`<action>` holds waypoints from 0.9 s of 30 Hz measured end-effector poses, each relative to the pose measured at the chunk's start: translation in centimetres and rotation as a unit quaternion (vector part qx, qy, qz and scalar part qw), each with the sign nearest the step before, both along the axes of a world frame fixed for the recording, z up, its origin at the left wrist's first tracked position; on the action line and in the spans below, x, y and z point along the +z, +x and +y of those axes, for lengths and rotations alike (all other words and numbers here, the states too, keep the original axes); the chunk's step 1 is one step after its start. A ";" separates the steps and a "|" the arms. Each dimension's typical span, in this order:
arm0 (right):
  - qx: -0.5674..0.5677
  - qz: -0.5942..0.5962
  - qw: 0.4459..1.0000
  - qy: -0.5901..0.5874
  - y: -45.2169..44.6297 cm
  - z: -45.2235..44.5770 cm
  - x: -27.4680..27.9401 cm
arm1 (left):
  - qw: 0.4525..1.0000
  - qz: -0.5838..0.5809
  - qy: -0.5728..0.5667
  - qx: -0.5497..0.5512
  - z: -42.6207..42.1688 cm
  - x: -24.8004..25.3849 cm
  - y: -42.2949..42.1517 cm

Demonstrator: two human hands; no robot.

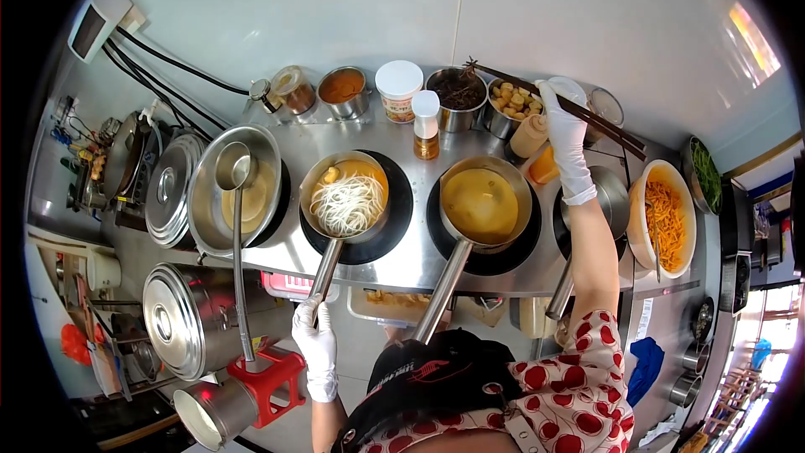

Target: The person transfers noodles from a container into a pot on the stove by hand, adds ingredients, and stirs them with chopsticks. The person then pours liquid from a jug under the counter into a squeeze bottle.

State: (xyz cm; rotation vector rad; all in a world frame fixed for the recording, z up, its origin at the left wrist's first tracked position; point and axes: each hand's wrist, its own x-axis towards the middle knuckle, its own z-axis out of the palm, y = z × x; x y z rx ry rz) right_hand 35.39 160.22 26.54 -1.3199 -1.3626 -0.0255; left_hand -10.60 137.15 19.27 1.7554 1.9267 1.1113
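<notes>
My left hand point(315, 340), in a white glove, is closed around the handle of a saucepan point(329, 264). White noodles point(348, 204) lie in orange-brown broth in that pan, with a small yellow piece at the edge. My right hand point(567, 136), also gloved, reaches to the back of the counter and grips long dark chopsticks point(619, 135). Their tips are over a steel pot of dark brown shreds point(458, 88), and some shreds appear caught between them. Beside that pot is a steel container of golden cubes point(514, 101).
A second saucepan point(480, 201) of yellow broth stands on the right burner. A ladle point(236, 169) leans across a wide steel bowl point(199, 193). Along the back stand a white tub point(399, 88) and a shaker bottle point(426, 130). Orange shreds point(664, 222) fill a bowl at right.
</notes>
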 end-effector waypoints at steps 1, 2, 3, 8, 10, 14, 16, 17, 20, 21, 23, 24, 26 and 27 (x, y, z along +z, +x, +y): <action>0.009 0.013 1.000 0.008 0.1 0.0 0.1 | 1.000 -0.003 -0.001 -0.001 0.0 0.0 -0.1; 0.007 0.019 1.000 0.006 0.3 -0.5 0.2 | 1.000 -0.008 -0.002 -0.001 0.0 -0.2 -0.2; 0.007 0.025 0.999 0.020 -0.1 -1.2 1.2 | 1.000 -0.013 -0.003 0.000 0.0 -0.5 -0.5; 0.045 0.035 0.997 0.051 -3.4 -5.6 6.6 | 1.000 -0.009 0.000 0.005 0.0 -1.4 -1.5; 0.078 0.066 0.993 0.053 -5.1 -7.3 7.7 | 1.000 -0.001 0.002 0.013 0.1 -1.4 -1.8; 0.191 0.065 0.978 0.054 -8.2 -9.5 7.6 | 1.000 0.012 0.009 0.025 -0.1 -0.6 -2.3; 0.209 0.063 0.976 0.025 -10.9 -10.4 7.5 | 1.000 -0.007 0.017 0.023 -0.4 -0.9 -3.0; 0.252 0.079 0.964 0.017 -11.8 -10.1 6.6 | 0.999 -0.007 0.019 0.028 -0.6 -1.1 -3.3; 0.251 0.078 0.961 -0.087 -15.4 -9.4 3.7 | 0.999 -0.008 0.021 0.033 -1.2 -1.4 -4.3; 0.260 0.085 0.955 -0.112 -16.7 -8.6 2.5 | 0.999 -0.009 0.019 0.032 -1.4 -1.5 -4.7; 0.306 0.123 0.927 -0.176 -18.6 -7.1 -0.2 | 0.999 -0.005 0.011 0.031 -1.8 -1.6 -5.1; 0.297 0.140 0.925 -0.192 -18.8 -7.3 -0.8 | 0.999 0.001 0.006 0.032 -1.9 -1.5 -5.3; 0.279 0.174 0.919 -0.218 -19.3 -7.3 -1.2 | 1.000 0.005 0.006 0.030 -1.9 -1.4 -5.5; 0.271 0.181 0.922 -0.209 -18.9 -7.6 -0.8 | 1.000 0.003 0.009 0.030 -1.9 -1.4 -5.6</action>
